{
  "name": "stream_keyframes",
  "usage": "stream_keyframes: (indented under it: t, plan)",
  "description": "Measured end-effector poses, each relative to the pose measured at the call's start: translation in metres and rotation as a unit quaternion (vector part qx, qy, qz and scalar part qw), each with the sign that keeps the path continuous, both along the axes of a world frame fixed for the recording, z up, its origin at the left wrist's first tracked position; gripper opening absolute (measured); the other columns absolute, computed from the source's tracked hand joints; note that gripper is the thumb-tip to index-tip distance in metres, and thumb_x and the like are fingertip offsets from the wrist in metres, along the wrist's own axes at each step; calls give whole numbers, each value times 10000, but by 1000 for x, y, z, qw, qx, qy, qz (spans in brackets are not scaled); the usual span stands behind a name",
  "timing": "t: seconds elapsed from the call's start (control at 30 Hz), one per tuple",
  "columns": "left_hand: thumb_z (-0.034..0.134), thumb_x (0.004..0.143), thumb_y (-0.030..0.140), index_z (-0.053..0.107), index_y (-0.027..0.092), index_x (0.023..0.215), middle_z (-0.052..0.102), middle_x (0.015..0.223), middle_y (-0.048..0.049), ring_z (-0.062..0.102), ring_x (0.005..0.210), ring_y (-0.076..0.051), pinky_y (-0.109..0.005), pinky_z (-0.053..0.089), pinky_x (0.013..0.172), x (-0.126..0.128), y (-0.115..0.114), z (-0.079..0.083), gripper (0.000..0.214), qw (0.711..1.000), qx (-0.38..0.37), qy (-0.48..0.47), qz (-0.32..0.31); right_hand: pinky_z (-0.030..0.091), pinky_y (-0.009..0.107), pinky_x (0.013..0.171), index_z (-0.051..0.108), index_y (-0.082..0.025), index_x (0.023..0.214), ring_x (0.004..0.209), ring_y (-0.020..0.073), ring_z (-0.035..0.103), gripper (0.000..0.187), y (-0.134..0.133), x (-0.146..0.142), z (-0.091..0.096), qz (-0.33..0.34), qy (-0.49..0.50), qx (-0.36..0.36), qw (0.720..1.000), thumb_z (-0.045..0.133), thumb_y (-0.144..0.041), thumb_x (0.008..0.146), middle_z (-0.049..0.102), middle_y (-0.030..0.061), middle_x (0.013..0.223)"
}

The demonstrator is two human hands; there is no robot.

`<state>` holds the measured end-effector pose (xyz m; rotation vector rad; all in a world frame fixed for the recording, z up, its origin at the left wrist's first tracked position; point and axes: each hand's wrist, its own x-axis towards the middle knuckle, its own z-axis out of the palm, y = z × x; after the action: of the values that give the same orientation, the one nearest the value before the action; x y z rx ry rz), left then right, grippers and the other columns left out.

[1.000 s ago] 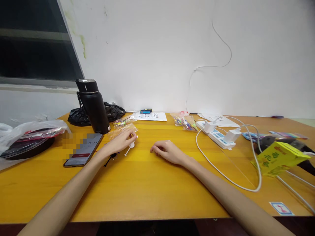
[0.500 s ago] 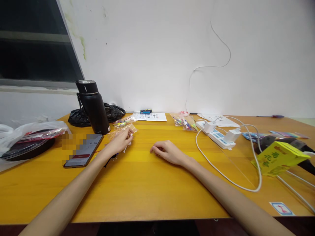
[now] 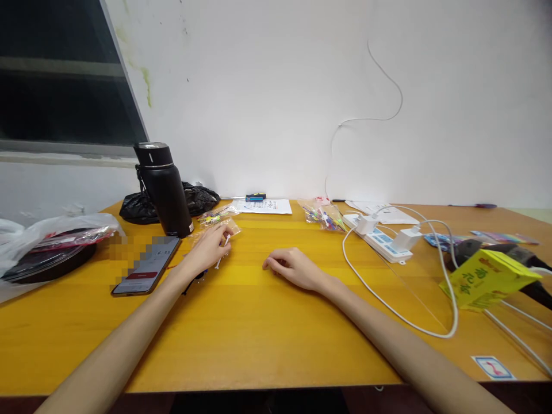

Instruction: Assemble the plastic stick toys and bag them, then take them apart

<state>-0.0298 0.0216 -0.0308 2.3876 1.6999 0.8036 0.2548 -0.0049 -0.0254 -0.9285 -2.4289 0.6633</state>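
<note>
My left hand (image 3: 209, 248) is low over the table, its thumb and fingers closed around a thin white stick-like piece (image 3: 222, 253). A dark item (image 3: 200, 276) shows partly under that wrist, mostly hidden. Just beyond the fingers lies a clear plastic bag (image 3: 233, 225), and behind it a clear bag of small colourful pieces (image 3: 215, 215). On the table's middle rests my right hand (image 3: 294, 268), fingers curled in and nothing visible in them.
Left of my arm are a phone (image 3: 146, 267), a black bottle (image 3: 166, 192) and a plastic-wrapped spool (image 3: 52, 253). A power strip (image 3: 383, 241) with looping white cables and a yellow carton (image 3: 487, 279) stand at right. A screwdriver (image 3: 255, 197) lies by the wall.
My left fingers have shifted slightly around the white piece, which shows more of its length now. The phone's timer has advanced. My right hand stays in place.
</note>
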Motion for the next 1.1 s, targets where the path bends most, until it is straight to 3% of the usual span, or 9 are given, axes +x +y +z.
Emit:
stream_keyframes:
  t: [0.17, 0.47, 0.7, 0.83, 0.9, 1.0, 1.1]
  plan:
    - [537, 808, 212, 580, 213, 1035, 645, 1088, -75, 593, 1054, -262, -370, 439, 928, -1, 1, -1, 232, 1000, 1, 11, 10, 432, 242, 714, 748, -188, 964, 775, 157, 653, 351, 3, 2, 0, -17, -1, -1, 1000, 448, -361, 1021, 757, 48, 922]
    - [546, 818, 217, 584, 215, 1039, 622, 1113, -81, 564, 1111, -274, -390, 420, 989, -2, 3, -6, 224, 1000, 21, 12, 2, 347, 241, 623, 628, -177, 731, 627, 141, 574, 370, 25, 21, -7, -181, 0, 72, 981, 428, -343, 995, 679, 22, 702]
    - [534, 851, 217, 568, 223, 1046, 600, 1133, -79, 537, 1138, -271, -393, 412, 999, -2, 0, -1, 198, 999, 35, 15, -1, 320, 244, 616, 604, -183, 715, 634, 147, 567, 350, 36, 31, -13, -210, 6, 66, 975, 425, -326, 980, 670, 17, 695]
    - [496, 879, 192, 539, 219, 965, 576, 1086, -76, 532, 1077, -255, -380, 420, 955, 16, -10, 3, 100, 996, 82, -18, -10, 286, 246, 597, 601, -185, 733, 628, 145, 548, 335, 36, 28, -14, -221, -19, 88, 971, 429, -332, 980, 654, 20, 695]
    - [469, 890, 177, 512, 212, 930, 573, 1037, -71, 545, 996, -232, -356, 434, 903, 31, -16, 2, 68, 994, 91, -36, -46, 262, 249, 587, 590, -188, 734, 625, 140, 532, 311, 36, 26, -15, -230, -45, 115, 965, 459, -343, 970, 641, 17, 695]
    - [455, 914, 204, 498, 213, 917, 590, 968, -55, 565, 898, -213, -329, 442, 816, 56, -21, -2, 44, 994, 51, -27, -96, 234, 257, 580, 572, -194, 717, 623, 133, 514, 269, 36, 24, -17, -243, -92, 142, 955, 511, -322, 946, 633, 10, 694]
    - [414, 962, 274, 511, 213, 850, 616, 875, -50, 587, 795, -213, -324, 427, 726, 74, -22, -5, 160, 991, 0, 43, -125, 223, 262, 580, 566, -197, 703, 626, 133, 512, 262, 37, 25, -18, -256, -117, 148, 948, 530, -302, 941, 633, 8, 692]
